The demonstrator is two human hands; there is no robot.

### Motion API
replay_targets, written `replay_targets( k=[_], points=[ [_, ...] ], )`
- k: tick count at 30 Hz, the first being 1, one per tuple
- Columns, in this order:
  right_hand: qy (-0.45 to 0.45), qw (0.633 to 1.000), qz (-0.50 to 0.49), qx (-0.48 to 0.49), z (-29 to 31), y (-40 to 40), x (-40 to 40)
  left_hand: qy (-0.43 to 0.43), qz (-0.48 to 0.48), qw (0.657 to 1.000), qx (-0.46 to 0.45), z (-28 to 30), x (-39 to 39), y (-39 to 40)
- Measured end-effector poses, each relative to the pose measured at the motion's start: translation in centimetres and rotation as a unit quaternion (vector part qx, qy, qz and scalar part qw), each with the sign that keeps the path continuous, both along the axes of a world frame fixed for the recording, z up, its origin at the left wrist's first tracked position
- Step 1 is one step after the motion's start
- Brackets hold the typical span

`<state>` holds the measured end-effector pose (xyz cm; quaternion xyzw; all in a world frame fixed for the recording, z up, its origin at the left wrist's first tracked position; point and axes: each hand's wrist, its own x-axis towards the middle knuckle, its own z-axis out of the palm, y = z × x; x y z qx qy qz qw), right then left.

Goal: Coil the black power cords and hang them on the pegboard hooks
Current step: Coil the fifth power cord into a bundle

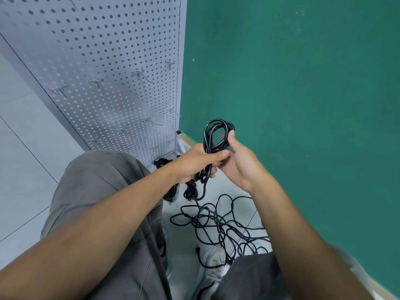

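A black power cord coil (216,131) stands up out of my left hand (198,162), which grips its lower part. My right hand (240,161) holds the coil's right side, thumb up against the loop. The cord's tail drops from my left fist to a loose tangle of black cords (218,226) on the floor. A white pegboard (104,61) stands to the left, with several bare metal hooks (140,73). Coiled black cords (190,189) lie on the floor under my hands.
A green wall (292,83) fills the right side. My knees in grey trousers (97,191) and a white shoe (213,263) are below. Another black bundle (161,162) lies at the pegboard's white foot (179,144). Pale floor tiles (19,148) spread left.
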<state>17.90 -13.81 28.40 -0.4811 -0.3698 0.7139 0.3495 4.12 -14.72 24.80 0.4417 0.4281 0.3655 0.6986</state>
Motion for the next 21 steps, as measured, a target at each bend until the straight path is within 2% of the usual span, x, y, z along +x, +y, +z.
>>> replay_targets(
  k=[6,10,13,18,21],
  points=[
    [-0.058,0.996,0.057,0.024,-2.6,-2.9,-1.2,-0.025,0.103,0.993,-0.043,0.4,-0.9,0.9],
    [-0.165,0.979,0.099,0.072,-3.5,-4.3,-1.0,-0.087,0.188,0.976,-0.071,0.6,-1.1,1.4],
    [-0.209,0.97,0.099,0.078,-4.3,-5.4,-0.7,-0.098,0.259,0.957,-0.083,0.8,-1.4,1.8],
    [-0.254,0.958,0.089,0.103,-5.0,-6.5,0.9,-0.045,0.333,0.935,-0.11,0.3,-2.6,2.4],
    [-0.274,0.949,0.075,0.138,-3.7,-6.9,1.2,0.038,0.337,0.937,-0.089,-0.3,-2.5,2.6]
  ],
)
